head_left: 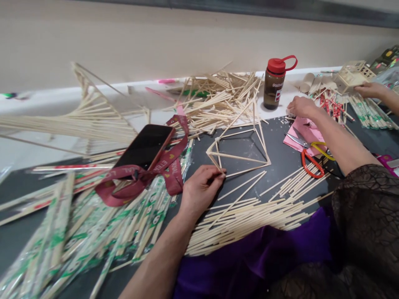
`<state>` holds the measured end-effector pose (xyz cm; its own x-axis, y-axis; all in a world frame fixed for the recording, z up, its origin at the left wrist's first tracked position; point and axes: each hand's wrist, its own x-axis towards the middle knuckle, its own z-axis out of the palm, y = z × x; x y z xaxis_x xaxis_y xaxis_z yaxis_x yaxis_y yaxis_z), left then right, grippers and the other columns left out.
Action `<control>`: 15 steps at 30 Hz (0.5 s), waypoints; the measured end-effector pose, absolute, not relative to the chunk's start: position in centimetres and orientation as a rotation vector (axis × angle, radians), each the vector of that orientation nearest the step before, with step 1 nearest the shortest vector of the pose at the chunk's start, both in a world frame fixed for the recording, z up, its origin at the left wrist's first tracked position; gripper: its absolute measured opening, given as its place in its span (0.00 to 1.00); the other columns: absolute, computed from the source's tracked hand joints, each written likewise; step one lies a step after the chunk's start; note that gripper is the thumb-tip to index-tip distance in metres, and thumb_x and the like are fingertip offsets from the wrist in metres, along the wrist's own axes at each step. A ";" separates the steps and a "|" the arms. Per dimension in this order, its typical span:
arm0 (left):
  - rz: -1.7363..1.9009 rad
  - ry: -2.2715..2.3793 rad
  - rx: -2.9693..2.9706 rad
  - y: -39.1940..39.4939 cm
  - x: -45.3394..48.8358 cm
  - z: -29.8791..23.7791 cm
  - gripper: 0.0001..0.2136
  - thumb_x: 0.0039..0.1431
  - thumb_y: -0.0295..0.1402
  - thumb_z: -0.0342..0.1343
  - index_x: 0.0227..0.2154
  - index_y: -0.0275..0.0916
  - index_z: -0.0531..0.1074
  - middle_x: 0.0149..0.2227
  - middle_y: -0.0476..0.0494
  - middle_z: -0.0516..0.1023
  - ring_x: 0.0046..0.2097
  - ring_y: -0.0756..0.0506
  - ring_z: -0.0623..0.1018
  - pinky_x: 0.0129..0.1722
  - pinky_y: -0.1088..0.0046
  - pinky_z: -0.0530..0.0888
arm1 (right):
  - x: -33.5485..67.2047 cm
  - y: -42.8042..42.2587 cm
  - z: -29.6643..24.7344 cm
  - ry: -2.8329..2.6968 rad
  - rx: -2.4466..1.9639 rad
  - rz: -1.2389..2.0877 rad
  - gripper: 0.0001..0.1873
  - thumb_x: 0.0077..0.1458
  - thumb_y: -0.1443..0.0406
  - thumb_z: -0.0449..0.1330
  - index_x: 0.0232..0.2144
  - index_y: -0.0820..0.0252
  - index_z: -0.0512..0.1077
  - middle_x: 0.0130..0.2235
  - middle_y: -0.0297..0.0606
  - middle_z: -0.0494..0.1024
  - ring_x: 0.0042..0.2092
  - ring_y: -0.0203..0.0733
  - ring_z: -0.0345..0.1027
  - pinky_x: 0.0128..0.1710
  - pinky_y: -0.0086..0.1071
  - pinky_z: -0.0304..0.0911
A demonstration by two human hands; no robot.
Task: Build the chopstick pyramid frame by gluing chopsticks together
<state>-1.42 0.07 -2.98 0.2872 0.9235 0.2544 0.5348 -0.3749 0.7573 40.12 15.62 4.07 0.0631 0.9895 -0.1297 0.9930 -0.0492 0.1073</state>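
A frame of wooden chopsticks [238, 157] joined at the corners stands on the dark table. My left hand [202, 187] pinches its near left corner. Farther away, my right hand [301, 107] is closed just above a sheet of pink paper [301, 124]; whatever its fingertips hold is too small to make out. Scissors [307, 145] with red and yellow handles lie on that paper, blades partly apart. Between my arms, loose chopsticks [243, 220] are spread in a row, and two others lie crossed close to the frame.
Wrapped chopsticks [124, 232] cover the left side, with a phone [145, 145] and red lanyard [173, 166] on top. Behind are a fan-shaped stick structure [102, 118], a chopstick heap [218, 101] and a red-capped bottle [274, 85]. Another person's hand [370, 90] touches a wooden model [353, 74].
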 end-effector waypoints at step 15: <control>0.938 1.286 2.016 0.2 -1.2 -3.0 0.08 0.59 0.38 0.57 0.32 0.41 0.78 0.37 0.45 0.82 0.40 0.45 0.80 0.44 0.68 0.77 | 35.2 7.4 9.0 2.400 2.503 -0.181 0.18 0.64 0.63 0.53 0.51 0.61 0.76 0.45 0.43 0.82 0.48 0.49 0.75 0.46 0.37 0.66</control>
